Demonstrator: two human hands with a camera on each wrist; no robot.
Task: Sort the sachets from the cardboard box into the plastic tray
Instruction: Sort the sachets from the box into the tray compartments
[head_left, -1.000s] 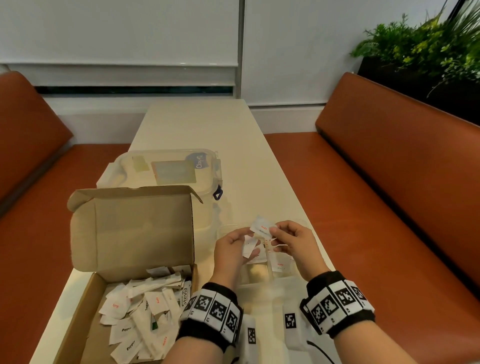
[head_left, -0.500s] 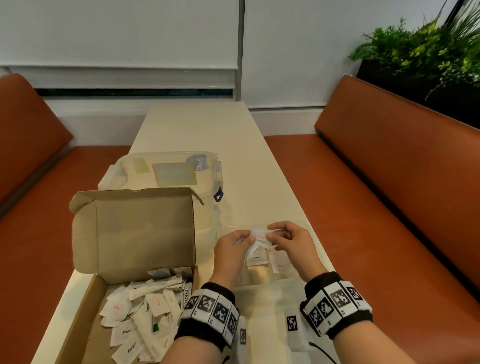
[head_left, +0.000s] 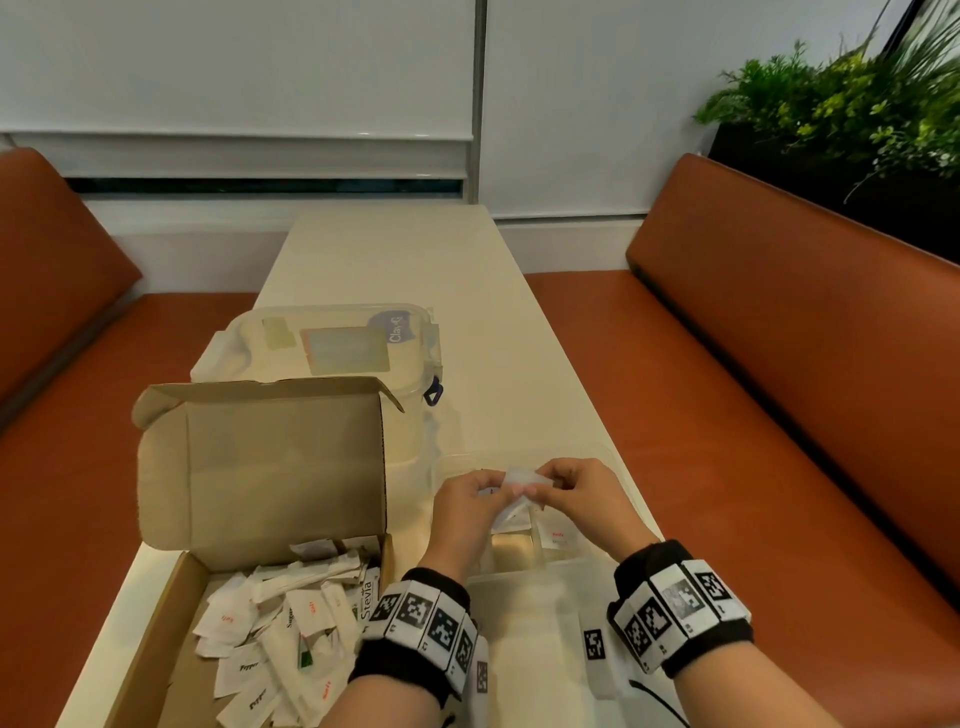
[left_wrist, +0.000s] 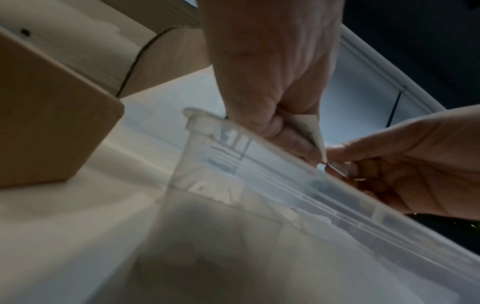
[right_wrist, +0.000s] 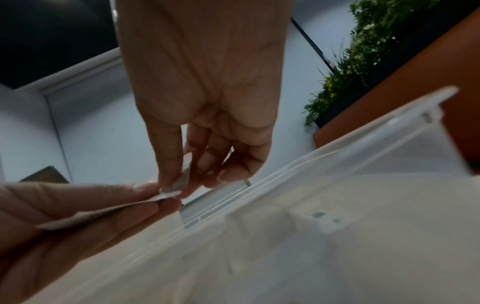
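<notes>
Both hands meet over the clear plastic tray (head_left: 602, 457), each pinching white sachets (head_left: 519, 480). My left hand (head_left: 485, 486) pinches sachets (left_wrist: 315, 133) between thumb and fingers, and more hang below them. My right hand (head_left: 553, 480) pinches the same bundle's edge (right_wrist: 171, 192) from the right. The tray's rim (left_wrist: 259, 144) runs just under the fingers, and a sachet with red print (head_left: 557, 538) lies in one compartment. The open cardboard box (head_left: 260, 467) at the left holds several white sachets (head_left: 280, 639).
A lidded clear plastic container (head_left: 332, 348) stands behind the box. Orange bench seats (head_left: 753, 441) flank the narrow cream table (head_left: 395, 260). A planter with green plants (head_left: 841, 114) sits at the back right. White tagged strips (head_left: 595, 644) lie near the front edge.
Both hands have come down towards the tray with the sachets and drawn closer together. The head view has tilted slightly.
</notes>
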